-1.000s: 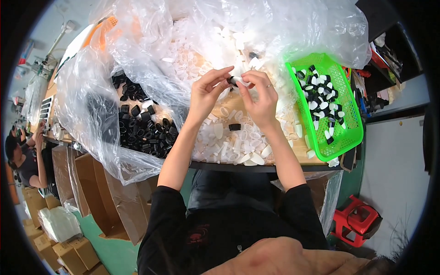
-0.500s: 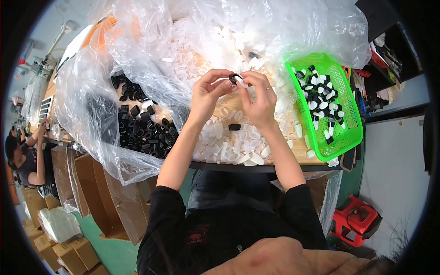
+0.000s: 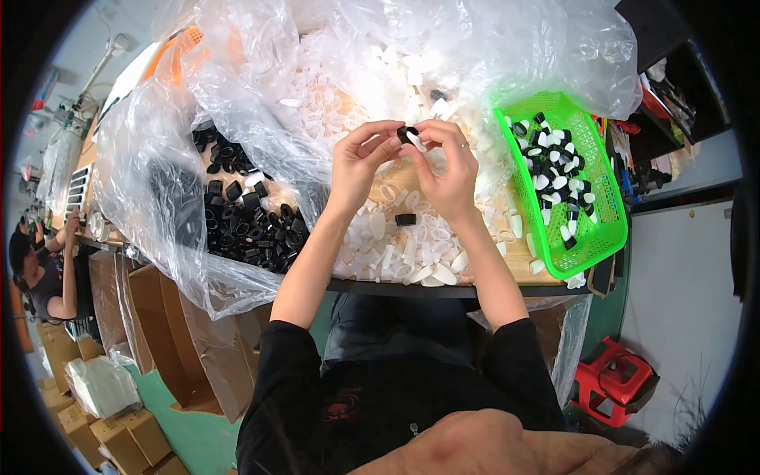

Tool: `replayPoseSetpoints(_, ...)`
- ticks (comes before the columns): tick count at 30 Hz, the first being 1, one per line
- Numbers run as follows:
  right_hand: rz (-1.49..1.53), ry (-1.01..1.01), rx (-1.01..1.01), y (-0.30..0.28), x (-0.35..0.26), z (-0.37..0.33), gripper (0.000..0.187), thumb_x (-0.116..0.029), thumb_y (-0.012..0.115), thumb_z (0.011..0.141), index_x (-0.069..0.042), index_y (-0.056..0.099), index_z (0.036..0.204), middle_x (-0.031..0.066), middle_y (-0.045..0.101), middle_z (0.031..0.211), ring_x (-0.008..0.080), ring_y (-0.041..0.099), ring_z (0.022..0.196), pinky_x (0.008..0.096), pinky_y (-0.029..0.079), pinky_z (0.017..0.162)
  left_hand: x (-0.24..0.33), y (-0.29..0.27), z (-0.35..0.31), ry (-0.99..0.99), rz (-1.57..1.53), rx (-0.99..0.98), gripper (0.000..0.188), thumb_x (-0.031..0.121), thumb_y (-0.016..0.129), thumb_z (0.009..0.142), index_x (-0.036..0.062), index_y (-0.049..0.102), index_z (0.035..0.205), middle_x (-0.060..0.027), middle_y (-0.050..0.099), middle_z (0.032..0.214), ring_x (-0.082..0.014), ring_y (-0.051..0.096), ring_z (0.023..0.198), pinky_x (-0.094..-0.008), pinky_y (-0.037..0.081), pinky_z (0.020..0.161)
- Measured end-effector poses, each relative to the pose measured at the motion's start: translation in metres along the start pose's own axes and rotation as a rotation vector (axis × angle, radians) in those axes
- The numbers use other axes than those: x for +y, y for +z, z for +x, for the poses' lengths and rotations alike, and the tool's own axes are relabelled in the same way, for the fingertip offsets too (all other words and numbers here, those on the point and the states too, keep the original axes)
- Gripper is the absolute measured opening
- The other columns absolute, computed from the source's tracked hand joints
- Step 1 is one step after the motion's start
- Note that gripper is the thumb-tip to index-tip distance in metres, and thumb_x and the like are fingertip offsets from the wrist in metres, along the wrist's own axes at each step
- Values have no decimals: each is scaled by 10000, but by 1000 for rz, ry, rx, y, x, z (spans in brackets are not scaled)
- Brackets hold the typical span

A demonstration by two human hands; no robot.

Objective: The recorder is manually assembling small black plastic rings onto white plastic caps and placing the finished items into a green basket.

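Over the middle of the table, my left hand [image 3: 358, 162] pinches a small black oval plastic cap [image 3: 406, 132] between thumb and fingers. My right hand [image 3: 449, 172] has its fingertips closed on a white oval plastic piece [image 3: 414, 141], which touches the cap's opening. Whether the white piece sits inside the cap is hard to tell. Below my hands, a single black cap [image 3: 405, 220] lies among clear plastic rings [image 3: 431, 237] and flat white oval pieces [image 3: 444, 274].
Loose black caps [image 3: 249, 226] form a heap at the left beside crumpled clear plastic sheeting [image 3: 162, 190]. At the right, a green basket [image 3: 609, 229] holds several black-and-white joined pieces. A red stool [image 3: 613, 380] stands on the floor. Another person [image 3: 55, 277] works at far left.
The black cap and white piece have turned slightly between my fingertips, so more of the white piece's face shows. Both forearms stay almost where they were.
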State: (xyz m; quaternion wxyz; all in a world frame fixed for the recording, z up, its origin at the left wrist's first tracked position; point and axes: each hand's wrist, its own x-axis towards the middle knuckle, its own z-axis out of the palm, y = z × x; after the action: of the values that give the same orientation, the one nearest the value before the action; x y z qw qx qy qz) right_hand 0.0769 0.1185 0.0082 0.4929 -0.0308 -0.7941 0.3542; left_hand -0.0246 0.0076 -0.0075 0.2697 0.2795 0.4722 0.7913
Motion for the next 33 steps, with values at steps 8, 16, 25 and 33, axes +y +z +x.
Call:
replayPoseSetpoints(8, 459, 343, -7, -2, 1, -2, 412, 21, 762, 795, -12, 470, 1083, 142, 650, 1057, 165, 640, 932, 268, 508, 800, 3, 2, 1, 76, 38, -21, 261, -36, 626, 896, -22, 594, 1155, -38, 620, 927, -116, 601, 878, -274, 517, 812)
replayPoseSetpoints(16, 328, 300, -30, -6, 3, -2, 333, 32, 750, 802, 6, 531, 1050, 139, 649, 1063, 146, 631, 923, 265, 510, 825, 5, 1, 3, 172, 71, 21, 223, -35, 604, 908, 4, 546, 1120, -29, 568, 938, -110, 573, 891, -267, 492, 832)
replayPoseSetpoints(25, 497, 501, -81, -11, 0, 2, 228, 26, 719, 832, 33, 598, 1025, 108, 663, 1058, 131, 635, 927, 259, 516, 827, 5, -5, 3, 109, 156, -133, 87, 13, 627, 916, -35, 587, 977, -79, 573, 1021, -137, 592, 872, -290, 523, 806)
replayPoseSetpoints(33, 730, 658, -23, -16, 7, 5, 212, -18, 708, 853, 31, 639, 1047, 85, 676, 1043, 118, 635, 943, 235, 498, 862, 7, 1, 1, 95, -21, -133, 87, 25, 563, 949, -21, 549, 877, -190, 624, 1137, -210, 647, 986, -372, 560, 890)
